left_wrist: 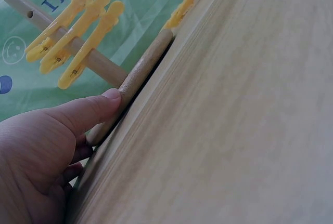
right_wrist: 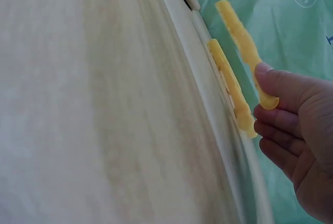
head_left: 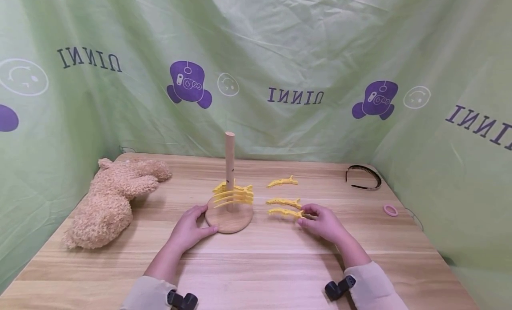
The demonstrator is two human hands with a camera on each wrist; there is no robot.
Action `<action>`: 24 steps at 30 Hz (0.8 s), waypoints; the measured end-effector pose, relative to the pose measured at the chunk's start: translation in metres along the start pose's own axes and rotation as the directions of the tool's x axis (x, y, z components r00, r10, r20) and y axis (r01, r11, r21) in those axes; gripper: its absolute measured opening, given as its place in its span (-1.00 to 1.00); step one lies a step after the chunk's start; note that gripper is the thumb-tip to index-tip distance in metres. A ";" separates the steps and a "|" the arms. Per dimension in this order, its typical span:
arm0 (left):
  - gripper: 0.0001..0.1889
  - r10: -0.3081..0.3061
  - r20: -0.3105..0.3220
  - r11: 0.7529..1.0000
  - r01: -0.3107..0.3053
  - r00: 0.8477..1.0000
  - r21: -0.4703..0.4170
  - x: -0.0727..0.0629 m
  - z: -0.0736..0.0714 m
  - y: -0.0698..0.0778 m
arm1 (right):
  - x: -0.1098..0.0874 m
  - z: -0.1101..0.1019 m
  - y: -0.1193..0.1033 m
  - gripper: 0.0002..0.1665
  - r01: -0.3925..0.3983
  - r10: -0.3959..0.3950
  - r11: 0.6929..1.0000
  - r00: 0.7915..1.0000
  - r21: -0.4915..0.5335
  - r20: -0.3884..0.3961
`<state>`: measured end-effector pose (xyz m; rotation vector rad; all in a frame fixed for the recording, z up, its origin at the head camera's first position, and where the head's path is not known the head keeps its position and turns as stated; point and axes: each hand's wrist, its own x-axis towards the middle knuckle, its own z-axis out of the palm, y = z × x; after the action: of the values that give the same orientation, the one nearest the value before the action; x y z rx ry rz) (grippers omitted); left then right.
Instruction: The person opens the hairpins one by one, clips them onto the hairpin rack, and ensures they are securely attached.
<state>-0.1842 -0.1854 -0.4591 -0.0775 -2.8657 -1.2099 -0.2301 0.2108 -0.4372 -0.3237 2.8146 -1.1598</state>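
In the head view a wooden stand has an upright post (head_left: 230, 156) on a round base (head_left: 230, 222). Several yellow hair clips (head_left: 236, 195) are fastened around the lower post. My left hand (head_left: 188, 230) grips the base's left rim, the thumb on its near edge, as the left wrist view also shows. Right of the stand, my right hand (head_left: 325, 223) pinches one end of a yellow hair clip (right_wrist: 243, 39) between thumb and fingers. Beside it, a second yellow clip (right_wrist: 229, 83) lies on the table. Farther back lies a third loose clip (head_left: 282, 181).
A fluffy tan plush toy (head_left: 108, 203) lies at the table's left. Toward the back right are a black headband (head_left: 378, 179) and a pink ring (head_left: 390, 210). Green printed fabric (head_left: 256, 123) hangs behind and at both sides of the wooden table (head_left: 256, 274).
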 end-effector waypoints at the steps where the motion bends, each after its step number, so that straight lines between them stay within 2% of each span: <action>1: -0.13 0.002 -0.002 1.000 -0.002 1.000 0.001 0.000 0.000 0.000 | 0.000 -0.001 -0.002 -0.50 0.009 -0.009 1.000 1.000 0.001 -0.010; 9: -0.13 0.009 -0.007 1.000 -0.009 1.000 0.006 0.001 0.000 0.000 | 0.005 -0.015 -0.024 -0.52 0.108 -0.112 0.993 0.990 -0.047 -0.084; 16: -0.13 0.007 -0.007 1.000 -0.007 1.000 0.004 0.000 0.000 0.000 | 0.014 -0.028 -0.051 -0.59 0.175 -0.186 0.980 0.974 -0.092 -0.132; 24: -0.13 -0.003 -0.003 1.000 0.003 1.000 -0.001 0.000 0.001 0.000 | 0.026 -0.023 -0.088 -0.64 0.257 -0.275 0.958 0.950 -0.130 -0.151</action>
<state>-0.1841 -0.1850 -0.4594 -0.0710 -2.8636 -1.2104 -0.2445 0.1599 -0.3593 -0.6635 3.0621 -1.1295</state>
